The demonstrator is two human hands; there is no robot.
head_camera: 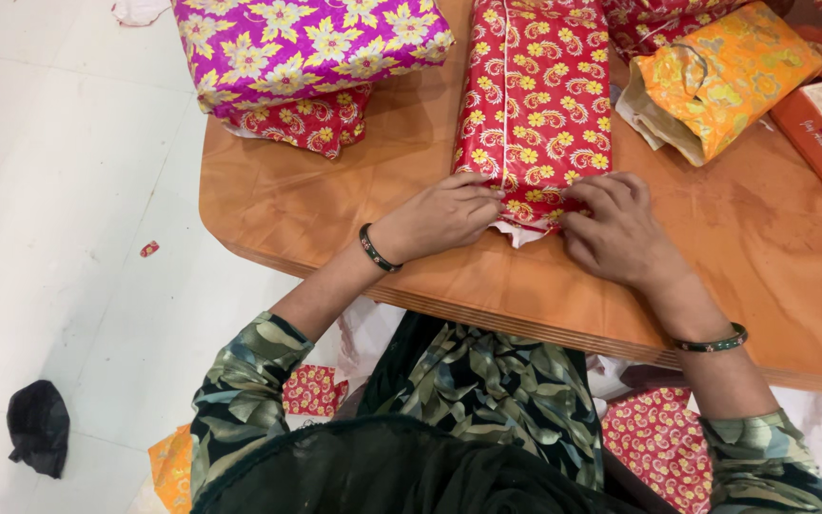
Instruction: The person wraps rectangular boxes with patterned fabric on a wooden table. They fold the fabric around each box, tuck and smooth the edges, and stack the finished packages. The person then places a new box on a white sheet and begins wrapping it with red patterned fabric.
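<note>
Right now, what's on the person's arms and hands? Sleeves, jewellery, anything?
Both arms wear sleeves in a dark green leaf print with pale grey-green patches, pushed up past the forearms. The left hand has a dark bangle with small coloured dots at the wrist. The right hand has a thin green bangle with light flecks. No gloves and no rings visible.
</note>
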